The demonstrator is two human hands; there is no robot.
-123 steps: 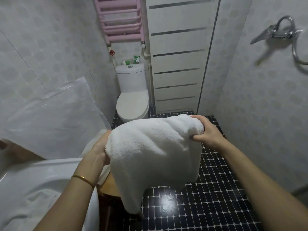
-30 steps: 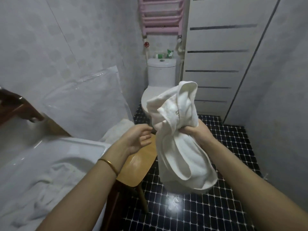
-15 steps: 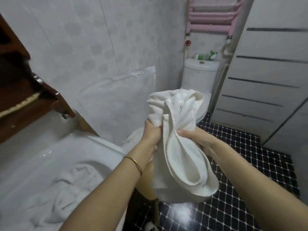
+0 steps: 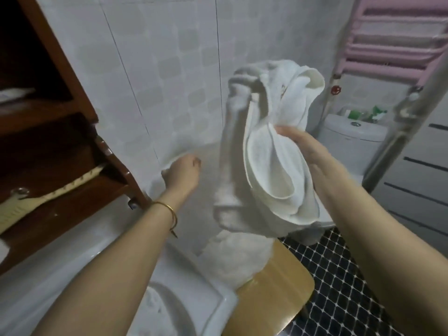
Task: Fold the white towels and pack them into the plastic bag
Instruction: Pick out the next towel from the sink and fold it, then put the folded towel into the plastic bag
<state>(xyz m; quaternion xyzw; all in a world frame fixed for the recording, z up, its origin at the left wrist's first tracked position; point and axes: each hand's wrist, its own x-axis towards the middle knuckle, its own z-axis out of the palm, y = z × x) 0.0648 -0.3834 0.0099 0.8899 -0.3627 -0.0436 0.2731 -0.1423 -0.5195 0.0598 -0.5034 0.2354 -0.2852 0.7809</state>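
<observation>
The person stands in a small bathroom and holds up a white towel (image 4: 271,170) in front of the tiled wall. The right hand (image 4: 305,151) grips it at the middle, with the fingers curled round a bunch of the cloth. The upper end rises loose above this hand, and the rest hangs down in folds under it.

The left hand (image 4: 181,174) is apart from the towel, lower and to the left of it. Its fingers are curled and pinch the top edge of the clear plastic bag (image 4: 194,214), although the edge is blurred there. The bag stands between the wall and the towel, so the towel hangs just beside the mouth of the bag, not inside it. A gold bangle (image 4: 169,212) sits on the left wrist.

Under the towel a second white towel (image 4: 237,260) rests on a wooden stool (image 4: 274,301); I cannot tell if it is already in the bag. One more towel (image 4: 155,311) lies in the white basin (image 4: 201,284) at the left. Behind are a dark wooden cabinet (image 4: 48,122), a toilet (image 4: 351,139) and a pink radiator (image 4: 392,40).
</observation>
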